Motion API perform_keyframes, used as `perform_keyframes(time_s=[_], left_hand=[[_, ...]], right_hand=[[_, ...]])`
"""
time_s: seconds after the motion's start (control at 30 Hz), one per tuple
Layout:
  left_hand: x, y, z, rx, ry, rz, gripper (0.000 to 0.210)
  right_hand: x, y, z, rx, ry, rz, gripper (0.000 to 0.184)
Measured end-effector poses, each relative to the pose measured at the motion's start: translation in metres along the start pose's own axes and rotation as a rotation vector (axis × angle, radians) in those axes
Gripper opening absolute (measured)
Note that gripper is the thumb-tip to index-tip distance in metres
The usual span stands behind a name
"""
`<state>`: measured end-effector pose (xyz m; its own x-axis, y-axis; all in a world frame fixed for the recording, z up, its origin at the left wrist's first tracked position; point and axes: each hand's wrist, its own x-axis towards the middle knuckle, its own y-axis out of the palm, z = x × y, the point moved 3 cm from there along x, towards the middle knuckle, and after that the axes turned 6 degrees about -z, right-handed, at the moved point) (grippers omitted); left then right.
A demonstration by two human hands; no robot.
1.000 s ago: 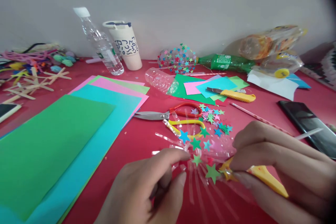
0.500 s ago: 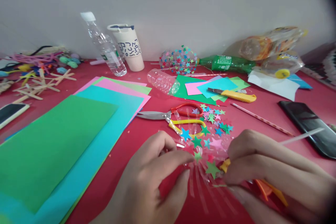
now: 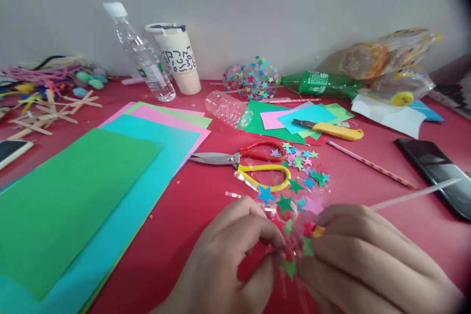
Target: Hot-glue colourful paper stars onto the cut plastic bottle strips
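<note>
A clear plastic piece cut into thin strips, with coloured stars stuck on it [image 3: 284, 203], lies low in front of me. My left hand [image 3: 239, 255] pinches its near edge, thumb and forefinger curled together. From the other side my right hand [image 3: 368, 255] closes its fingers on the same piece, beside a green star [image 3: 290, 269]. Their fingertips almost meet and hide part of the plastic. A pale translucent stick [image 3: 415, 194] slants out past my right hand. Scissors with one red and one yellow handle [image 3: 239, 159] lie just beyond, next to loose paper stars [image 3: 301, 159].
Coloured paper sheets [image 3: 88, 196] cover the left side. A yellow utility knife [image 3: 334, 130], a patterned straw [image 3: 371, 164] and a black phone [image 3: 434, 171] lie to the right. Along the wall are a water bottle [image 3: 145, 59], a tumbler [image 3: 180, 61] and a green bottle [image 3: 318, 83].
My hands have come closer together, the left moving right and the right closing further over the plastic. An orange object under my right hand has gone out of sight.
</note>
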<state>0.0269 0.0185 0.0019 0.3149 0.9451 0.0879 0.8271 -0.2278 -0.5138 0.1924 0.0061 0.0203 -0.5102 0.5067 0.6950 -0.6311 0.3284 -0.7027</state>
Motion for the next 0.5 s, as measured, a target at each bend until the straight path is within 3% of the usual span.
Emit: perform_keyframes(time_s=[0.17, 0.3, 0.5], left_hand=[[-0.001, 0.003, 0.004, -0.015, 0.011, 0.036, 0.031], [-0.001, 0.003, 0.007, -0.042, 0.021, 0.035, 0.034], [-0.001, 0.001, 0.004, -0.046, 0.037, 0.054, 0.036]], right_hand=[[-0.015, 0.007, 0.003, -0.047, -0.088, 0.008, 0.017], [-0.026, 0.009, -0.002, -0.04, -0.018, 0.022, 0.002], [-0.027, 0.01, -0.005, -0.029, 0.006, 0.036, 0.004]])
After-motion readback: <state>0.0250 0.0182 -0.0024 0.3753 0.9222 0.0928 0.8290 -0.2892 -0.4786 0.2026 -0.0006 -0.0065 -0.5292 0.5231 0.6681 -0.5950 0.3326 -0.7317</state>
